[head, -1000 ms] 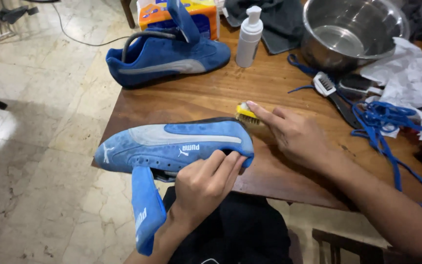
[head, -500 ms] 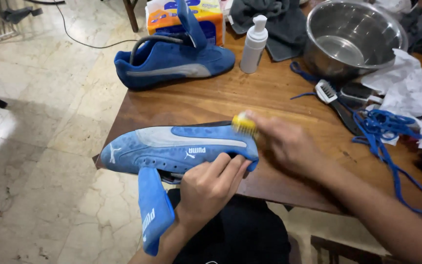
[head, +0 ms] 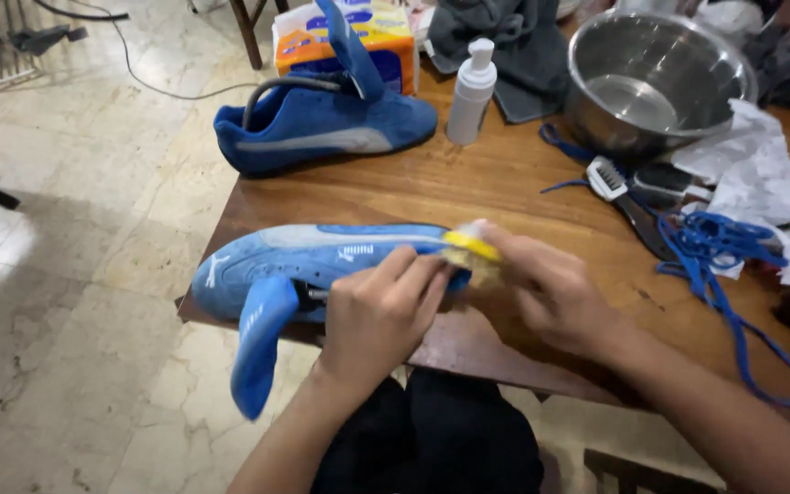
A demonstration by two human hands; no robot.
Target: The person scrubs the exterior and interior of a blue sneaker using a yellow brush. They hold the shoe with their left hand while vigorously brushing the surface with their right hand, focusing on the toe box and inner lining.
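The left hand (head: 378, 316) comes up from 6 o'clock, forearm raised, its fingers curled down over the near side of a light blue shoe (head: 322, 261) and gripping it at the opening. That shoe lies on its side along the near edge of the wooden worktop (head: 468, 197), toe toward 9 o'clock, its loose tongue (head: 258, 343) hanging off the edge toward 7 o'clock. The right hand (head: 550, 293) reaches in from 4 o'clock, wrist low, fingers closed around a small yellow brush (head: 468, 247) pressed against the shoe's heel end; the brush is blurred, so its bristles cannot be told apart. At 11 o'clock a darker blue shoe (head: 322, 128) stands upright, tongue pulled up. Behind it at 12 o'clock sits a soft rectangular pack (head: 304, 46), orange and blue with white patches. Just beside that shoe's toe, at 12 o'clock, stands a white pump bottle (head: 471, 91), plain and cylindrical. At 1 o'clock is a steel bowl (head: 660, 78), with a grey cloth (head: 505, 37) behind the bottle. At 2 o'clock lie a dark brush (head: 628, 197) with white bristles, blue laces (head: 715, 261) and crumpled white paper (head: 761, 174).
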